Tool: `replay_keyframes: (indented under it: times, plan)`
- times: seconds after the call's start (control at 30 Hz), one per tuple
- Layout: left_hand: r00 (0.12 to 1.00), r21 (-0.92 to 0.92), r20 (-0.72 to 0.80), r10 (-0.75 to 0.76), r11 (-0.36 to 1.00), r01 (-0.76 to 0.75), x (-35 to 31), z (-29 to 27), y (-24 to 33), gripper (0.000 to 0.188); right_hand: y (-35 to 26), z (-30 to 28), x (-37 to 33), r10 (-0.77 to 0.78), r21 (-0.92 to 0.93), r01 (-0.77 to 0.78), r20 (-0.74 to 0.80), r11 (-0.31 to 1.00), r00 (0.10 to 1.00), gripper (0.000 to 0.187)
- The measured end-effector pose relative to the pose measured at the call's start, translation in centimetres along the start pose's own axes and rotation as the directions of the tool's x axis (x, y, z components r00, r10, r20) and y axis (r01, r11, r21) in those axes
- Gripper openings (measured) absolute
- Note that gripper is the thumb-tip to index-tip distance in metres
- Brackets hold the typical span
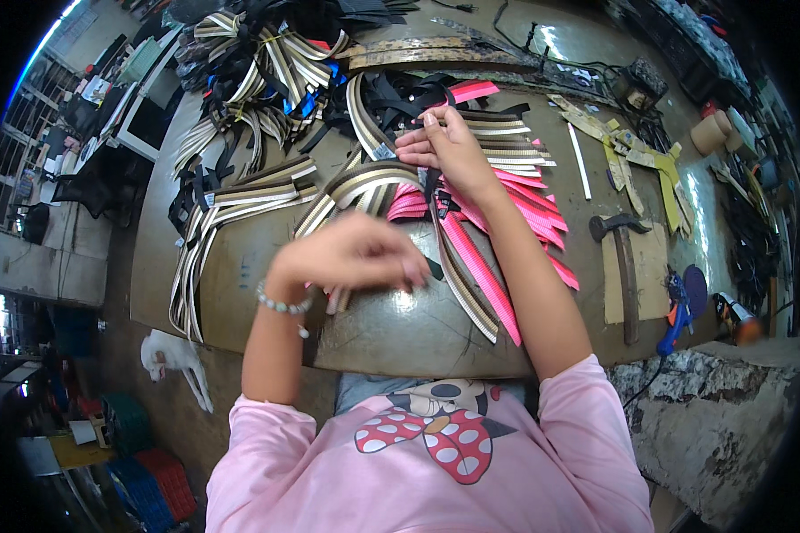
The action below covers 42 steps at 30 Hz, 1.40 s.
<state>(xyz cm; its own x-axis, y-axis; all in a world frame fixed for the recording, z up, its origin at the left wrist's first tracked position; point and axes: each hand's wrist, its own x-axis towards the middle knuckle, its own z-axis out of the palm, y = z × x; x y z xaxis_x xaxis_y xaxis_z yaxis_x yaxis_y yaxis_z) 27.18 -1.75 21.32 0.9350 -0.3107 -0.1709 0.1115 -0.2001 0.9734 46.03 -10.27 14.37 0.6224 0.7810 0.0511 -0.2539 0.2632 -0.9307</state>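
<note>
My left hand [351, 253], with a beaded bracelet [284, 302] on its wrist, hovers over the near middle of the table. Motion smears its fingers, so their grip is unclear. Farther off, my right hand [449, 147] has its fingers stretched out and thumb apart, beside a striped brown, black and cream strap [362, 115]. Whether the fingertips touch it cannot be seen. Under and around my hands lie more striped straps [369, 180] and bright pink straps [480, 275], some with black ends and small labels.
Left of my hands is another striped strap bundle [258, 191]; tied bundles [280, 62] pile up behind it. At right are a hammer [627, 275] on a board, a blue glue gun [676, 315], yellow strips [667, 178] and a white stick [580, 160]. A white dog [173, 355] lies on the floor.
</note>
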Motion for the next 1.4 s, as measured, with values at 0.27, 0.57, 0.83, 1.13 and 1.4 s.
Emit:
replay_keyframes:
  times: [0.27, 0.57, 0.83, 1.13, 1.4]
  plan:
    - [0.801, 0.81, -0.407, 0.438, 0.579, 0.094, 2.1, -8.2, -0.2, 0.03, 0.6, 0.9, -1.3, -0.296, -0.47, 0.283, 0.048, 0.836, 0.954, 0.024]
    - [0.845, 0.811, -0.472, 0.249, 0.498, 0.307, -0.9, -9.0, 2.5, 0.013, 1.2, -1.2, 0.4, -0.193, -0.053, 0.187, -0.13, 0.981, 0.973, 0.034]
    - [0.215, 0.465, -0.884, 0.416, 0.725, 0.508, -18.3, -14.3, 5.5, 0.025, 1.0, -1.5, 0.1, -0.136, -0.048, 0.132, -0.084, 0.99, 0.987, 0.03]
    - [0.46, 0.739, -0.663, 0.591, 0.615, 0.274, -6.9, -5.4, -2.0, 0.026, -0.5, 1.2, -1.3, -0.384, -0.454, 0.353, 0.025, 0.818, 0.923, 0.024]
    - [0.721, 0.511, -0.569, 0.397, 0.857, -0.068, 3.1, -2.3, 4.3, 0.026, -8.3, 2.4, -2.4, -0.663, -0.299, 0.603, -0.169, 0.74, 0.729, 0.021]
